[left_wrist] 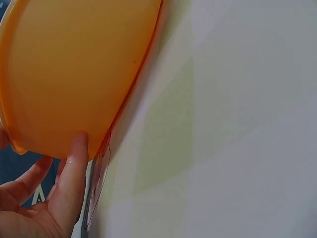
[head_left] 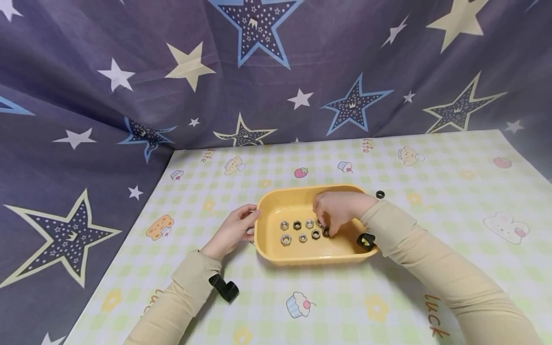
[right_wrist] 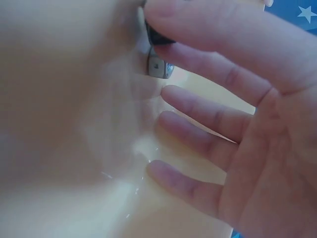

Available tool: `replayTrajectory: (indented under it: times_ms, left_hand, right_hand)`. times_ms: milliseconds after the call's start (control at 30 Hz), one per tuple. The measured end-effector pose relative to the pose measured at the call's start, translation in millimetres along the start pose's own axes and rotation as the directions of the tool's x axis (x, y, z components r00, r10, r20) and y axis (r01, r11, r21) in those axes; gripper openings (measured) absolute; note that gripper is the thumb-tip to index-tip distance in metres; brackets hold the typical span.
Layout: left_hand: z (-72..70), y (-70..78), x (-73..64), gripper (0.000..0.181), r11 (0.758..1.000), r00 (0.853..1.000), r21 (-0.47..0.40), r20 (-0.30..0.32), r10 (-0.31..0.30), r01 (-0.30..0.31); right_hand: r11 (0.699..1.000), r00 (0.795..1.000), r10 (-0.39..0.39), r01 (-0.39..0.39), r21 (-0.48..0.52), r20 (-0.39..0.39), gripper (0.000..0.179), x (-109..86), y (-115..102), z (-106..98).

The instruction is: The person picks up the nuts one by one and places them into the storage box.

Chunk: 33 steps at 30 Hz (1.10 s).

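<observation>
A yellow plastic tray (head_left: 297, 258) sits on the cloth, with several hex nuts (head_left: 303, 237) in two rows on its floor. My left hand (head_left: 235, 227) grips the tray's left end; in the left wrist view its thumb (left_wrist: 74, 173) lies on the outer wall. Inside the tray, my right hand (head_left: 340, 208) pinches a dark nut (head_left: 326, 232) between thumb and index finger at the right end of the front row. Its other fingers are spread in the right wrist view, and a silver nut (right_wrist: 159, 68) stands just beside the pinched one.
A black nut (head_left: 380, 194) lies on the checked tablecloth (head_left: 172, 273), just beyond the tray's back right corner. Black camera mounts (head_left: 224, 288) are strapped on both wrists. A dark curtain with stars (head_left: 267, 96) hangs behind the table.
</observation>
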<state>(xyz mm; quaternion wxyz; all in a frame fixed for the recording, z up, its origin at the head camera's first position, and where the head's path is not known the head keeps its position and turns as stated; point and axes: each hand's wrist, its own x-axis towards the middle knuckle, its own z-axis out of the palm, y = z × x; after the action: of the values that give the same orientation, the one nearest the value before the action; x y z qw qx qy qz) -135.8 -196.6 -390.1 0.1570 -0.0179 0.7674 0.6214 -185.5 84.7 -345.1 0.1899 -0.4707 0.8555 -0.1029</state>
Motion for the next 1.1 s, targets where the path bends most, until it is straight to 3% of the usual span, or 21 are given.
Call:
replayTrajectory:
  times_ms: [233,400,800,1100]
  left_hand:
    - [-0.1,-2.7,-1.4,0.040,0.999,0.999,-0.009,0.006,0.033,-0.033]
    - [0.2,-1.0,-1.0,0.038,1.000,1.000,-0.007,0.004,0.006,-0.006]
    - [0.3,3.9,-1.0,0.037,1.000,1.000,0.013,-0.007,-0.005,0.005]
    - [0.3,3.1,-0.7,0.036,1.000,1.000,0.011,-0.006,-0.016,0.016]
  right_hand:
    - [0.998,0.998,0.056,-0.056,-0.005,0.011,0.015,0.1,-6.3,-0.2]
    - [0.998,0.998,0.064,-0.064,0.003,0.008,0.016,0.0,-5.0,0.9]
    - [0.990,0.996,0.077,-0.069,0.122,-0.056,0.012,-3.9,2.1,-6.7]
    - [0.978,0.992,0.113,-0.102,0.179,-0.049,0.023,-6.8,1.3,-17.8]
